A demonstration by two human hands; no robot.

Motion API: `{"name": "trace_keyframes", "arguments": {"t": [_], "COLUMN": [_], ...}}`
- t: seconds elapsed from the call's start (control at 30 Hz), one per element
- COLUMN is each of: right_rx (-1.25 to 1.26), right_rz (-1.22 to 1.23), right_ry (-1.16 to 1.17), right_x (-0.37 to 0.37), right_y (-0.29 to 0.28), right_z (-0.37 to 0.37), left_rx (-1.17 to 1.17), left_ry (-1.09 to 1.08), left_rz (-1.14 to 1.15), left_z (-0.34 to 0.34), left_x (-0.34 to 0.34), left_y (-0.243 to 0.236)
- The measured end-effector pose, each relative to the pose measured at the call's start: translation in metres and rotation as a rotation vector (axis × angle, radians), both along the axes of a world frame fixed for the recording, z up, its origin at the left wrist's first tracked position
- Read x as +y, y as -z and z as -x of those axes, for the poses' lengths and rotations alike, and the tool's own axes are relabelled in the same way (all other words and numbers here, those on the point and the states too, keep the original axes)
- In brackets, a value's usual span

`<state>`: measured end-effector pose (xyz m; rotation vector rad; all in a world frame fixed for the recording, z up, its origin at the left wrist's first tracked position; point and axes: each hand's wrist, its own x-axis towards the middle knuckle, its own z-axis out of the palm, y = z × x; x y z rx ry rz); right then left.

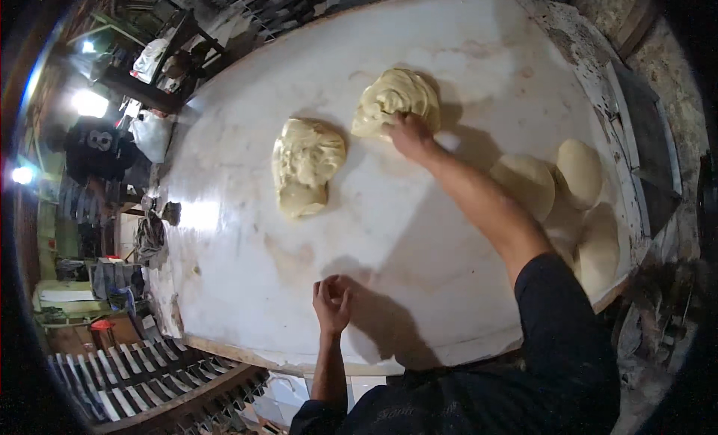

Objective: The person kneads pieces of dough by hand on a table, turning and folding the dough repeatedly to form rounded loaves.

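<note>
My right hand (407, 136) reaches out with its fingers closed on the near edge of a pale, folded, glossy lump of dough (396, 95) toward the far middle of the white worktop (247, 270). A second lumpy mass of dough (307, 166) lies left of it, untouched. My left hand (333, 300) is low over the near part of the worktop, below that second lump, holding nothing, its fingers loosely bent and apart. Several smooth, rounded dough pieces (580, 173) lie at the right, partly behind my right forearm.
A person in a dark shirt (97, 155) is beyond the left edge, near clutter and white sacks (149, 136). A slatted rack (127, 375) stands at lower left. A metal strip (647, 158) runs along the worktop's right edge.
</note>
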<state>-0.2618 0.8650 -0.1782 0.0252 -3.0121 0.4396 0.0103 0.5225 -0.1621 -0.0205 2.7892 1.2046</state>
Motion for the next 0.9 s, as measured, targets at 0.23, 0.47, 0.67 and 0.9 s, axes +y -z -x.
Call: {"name": "trace_keyframes", "arguments": {"t": [0.23,0.47,0.67,0.9], "right_rx": [-0.098,-0.288,-1.114,0.566], "right_rz": [-0.085,-0.062,-0.066,-0.033], "right_ry": [-0.24,-0.54,-1.031,0.068], "right_x": [0.013,-0.098,-0.159,-0.016], "right_y": [-0.211,-0.219,-0.154,-0.077], "right_z": [-0.003,-0.292,-0.403,-0.216], "left_rx": [0.086,0.133,0.214,0.273], "left_ry": [-0.027,-0.134,-0.073,0.081], "left_rz": [-0.23,-0.507,-0.38,-0.055], "left_z": [-0.069,-0.098,-0.091,-0.085], "left_x": [-0.102,-0.165,-0.166,-0.057], "left_y": [0.034,0.055,0.054,-0.03]}}
